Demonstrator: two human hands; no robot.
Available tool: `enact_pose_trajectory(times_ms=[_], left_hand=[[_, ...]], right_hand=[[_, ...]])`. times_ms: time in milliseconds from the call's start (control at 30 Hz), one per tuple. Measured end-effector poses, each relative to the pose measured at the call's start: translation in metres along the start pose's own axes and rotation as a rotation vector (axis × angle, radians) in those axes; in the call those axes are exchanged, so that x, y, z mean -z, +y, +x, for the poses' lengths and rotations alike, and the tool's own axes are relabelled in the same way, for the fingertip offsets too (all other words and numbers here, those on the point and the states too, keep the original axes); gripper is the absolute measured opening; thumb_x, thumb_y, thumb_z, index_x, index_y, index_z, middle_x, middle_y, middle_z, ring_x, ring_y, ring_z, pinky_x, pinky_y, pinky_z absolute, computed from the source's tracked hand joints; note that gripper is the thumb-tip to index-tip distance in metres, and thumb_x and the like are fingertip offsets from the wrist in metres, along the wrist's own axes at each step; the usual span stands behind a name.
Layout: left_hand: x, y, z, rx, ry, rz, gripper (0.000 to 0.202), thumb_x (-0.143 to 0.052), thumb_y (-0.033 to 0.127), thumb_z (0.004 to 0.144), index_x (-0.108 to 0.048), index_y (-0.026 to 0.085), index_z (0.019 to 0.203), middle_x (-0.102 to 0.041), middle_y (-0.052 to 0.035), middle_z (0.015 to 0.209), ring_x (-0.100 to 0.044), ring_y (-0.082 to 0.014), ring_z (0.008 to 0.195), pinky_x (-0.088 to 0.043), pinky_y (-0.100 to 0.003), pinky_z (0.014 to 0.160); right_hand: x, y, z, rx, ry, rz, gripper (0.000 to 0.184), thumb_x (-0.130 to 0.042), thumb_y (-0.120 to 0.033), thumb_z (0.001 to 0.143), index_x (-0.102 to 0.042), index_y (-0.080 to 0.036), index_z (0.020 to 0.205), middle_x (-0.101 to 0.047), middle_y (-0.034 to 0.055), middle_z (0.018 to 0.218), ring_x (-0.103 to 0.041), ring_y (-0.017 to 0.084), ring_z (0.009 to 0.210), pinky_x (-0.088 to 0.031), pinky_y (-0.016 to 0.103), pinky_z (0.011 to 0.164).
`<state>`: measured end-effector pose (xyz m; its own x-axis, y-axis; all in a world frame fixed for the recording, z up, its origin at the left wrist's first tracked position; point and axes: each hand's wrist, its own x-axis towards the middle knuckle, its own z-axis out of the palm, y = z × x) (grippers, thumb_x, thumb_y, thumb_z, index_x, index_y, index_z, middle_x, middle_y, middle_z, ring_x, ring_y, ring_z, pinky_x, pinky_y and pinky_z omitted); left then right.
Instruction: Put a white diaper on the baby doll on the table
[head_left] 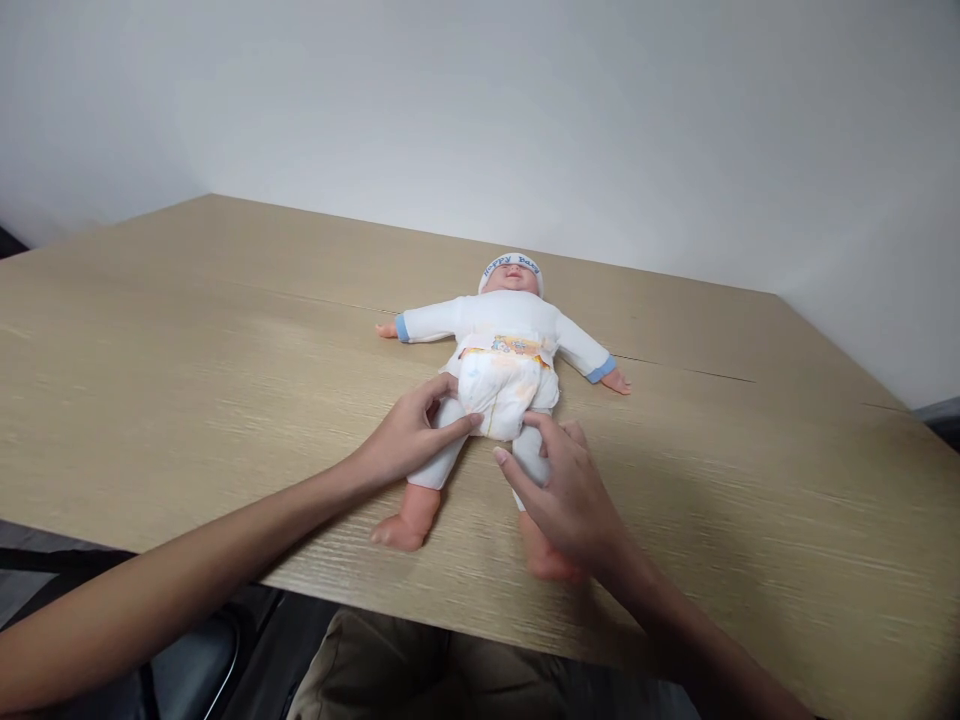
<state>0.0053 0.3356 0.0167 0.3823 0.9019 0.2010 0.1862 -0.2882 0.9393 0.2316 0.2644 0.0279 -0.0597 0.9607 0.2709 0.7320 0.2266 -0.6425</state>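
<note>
A baby doll (pixel 506 306) in a white outfit with blue cuffs lies on its back, arms spread, head toward the wall. Around its hips is a white diaper (pixel 495 390) with an orange patterned strip at the waist. My left hand (pixel 412 430) rests at the diaper's left leg edge, its thumb laid on the front and its index fingertip at the side, a gap between them. At the opposite leg edge, my right hand (pixel 566 480) touches the diaper with its index finger, thumb apart. The right hand partly covers the doll's leg on that side.
The doll lies on a wide wooden table (pixel 262 400) with a thin seam across it. A pale wall (pixel 480 120) stands behind the table. Below the front edge show my trousered legs (pixel 420 670) and part of a dark chair (pixel 195 660).
</note>
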Motion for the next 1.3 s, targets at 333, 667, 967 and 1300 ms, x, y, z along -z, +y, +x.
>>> enact_pose_trajectory(times_ms=[333,667,967,1300], left_hand=[[0.001,-0.010,0.002,0.108,0.027,-0.166,0.042,-0.089,0.045,0.089,-0.063,0.023,0.114,-0.072,-0.0050,0.113,-0.069,-0.0234,0.105,-0.053,-0.039,0.095],[0.005,0.006,-0.002,0.044,0.025,0.329,0.041,-0.079,0.059,0.094,-0.071,0.021,0.108,-0.075,-0.0039,0.097,-0.064,-0.0230,0.085,-0.048,-0.038,0.077],[0.016,0.004,0.009,0.268,-0.188,-0.157,0.049,-0.084,0.059,0.089,-0.080,0.022,0.120,-0.082,-0.0103,0.118,-0.074,-0.0294,0.101,-0.057,-0.040,0.081],[0.014,-0.002,0.010,0.219,-0.178,-0.164,0.050,-0.083,0.057,0.093,-0.076,0.023,0.129,-0.080,-0.0108,0.130,-0.074,-0.0327,0.117,-0.057,-0.046,0.096]], right_hand=[[-0.001,0.002,0.005,-0.170,0.099,0.169,0.034,-0.075,-0.048,0.094,-0.062,-0.025,0.115,-0.081,0.0082,0.113,-0.072,0.031,0.110,-0.053,0.045,0.094],[0.010,0.006,0.006,-0.014,0.021,-0.094,0.023,-0.071,-0.046,0.100,-0.076,-0.025,0.109,-0.082,0.0077,0.101,-0.067,0.032,0.097,-0.050,0.047,0.089],[0.016,0.005,0.007,-0.143,-0.012,0.068,0.031,-0.074,-0.053,0.096,-0.080,-0.027,0.112,-0.081,0.0066,0.105,-0.068,0.030,0.098,-0.052,0.041,0.084],[0.013,0.003,0.007,-0.115,-0.007,-0.014,0.028,-0.074,-0.049,0.097,-0.082,-0.025,0.108,-0.078,0.0075,0.097,-0.066,0.031,0.099,-0.050,0.043,0.087]])
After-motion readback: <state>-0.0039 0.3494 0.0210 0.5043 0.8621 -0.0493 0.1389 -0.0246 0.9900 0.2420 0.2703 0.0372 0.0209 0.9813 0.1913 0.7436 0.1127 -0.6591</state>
